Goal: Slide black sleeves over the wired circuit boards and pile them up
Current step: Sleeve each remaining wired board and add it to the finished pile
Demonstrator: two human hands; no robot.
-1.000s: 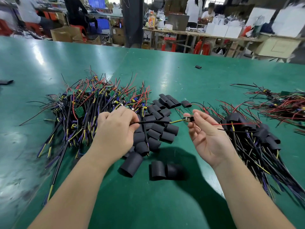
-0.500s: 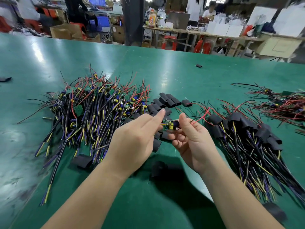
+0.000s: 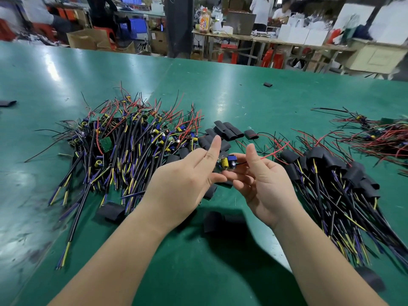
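Over the table (image 3: 220,89), dead centre, right hand (image 3: 265,184) cradles a board (image 3: 227,162) in curled fingers; left hand (image 3: 185,182) touches it, grip unclear tbh. Sleeved pile (image 3: 320,154) at 3 o'clock.

A bare wired circuit board (image 3: 227,162), capacitors up, sat in the grip; loose black sleeves (image 3: 229,131) lay just beyond it, sleeved boards (image 3: 331,164) piled to its right.
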